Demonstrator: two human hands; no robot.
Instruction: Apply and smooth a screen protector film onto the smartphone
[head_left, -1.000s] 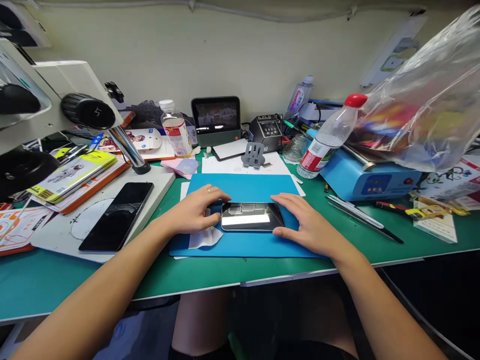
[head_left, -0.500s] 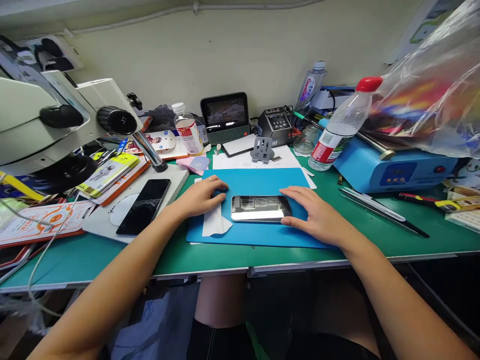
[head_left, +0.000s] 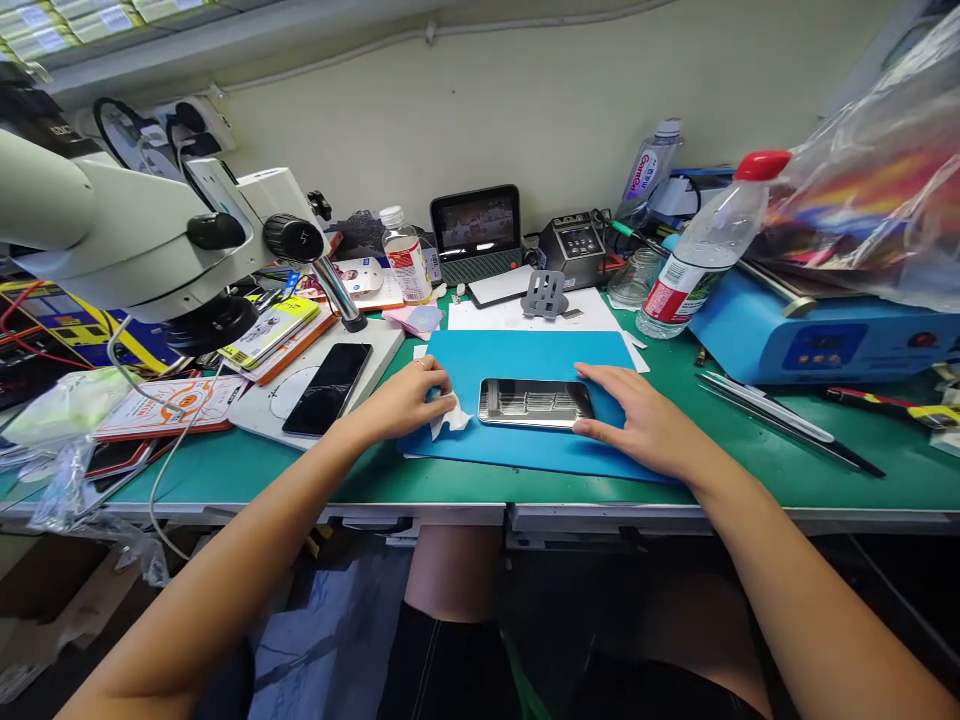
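A smartphone [head_left: 536,403] lies flat on a blue mat [head_left: 517,350], its glossy screen mirroring bright stripes. My left hand [head_left: 411,398] is left of it, fingers closed around a crumpled white tissue [head_left: 453,416] whose loose end spreads over the mat. At the phone's right end is my right hand [head_left: 637,415], thumb and fingers spread apart. Its thumb is at the near right corner and its fingertips lie by the far one; whether they press on the phone I cannot tell. A second, dark phone [head_left: 328,390] rests on the microscope's pale base [head_left: 262,415] at left.
A microscope [head_left: 172,240] overhangs the left side. Behind the mat stand a small display [head_left: 477,228], a grey phone stand [head_left: 545,294] and a control box [head_left: 574,250]. To the right are a red-capped bottle [head_left: 709,250], a blue machine [head_left: 817,330] and tweezers [head_left: 787,420].
The tissue, lying flat beneath my left hand before, is now bunched up in its fingers. My view has shifted left, while my right hand stays by the phone.
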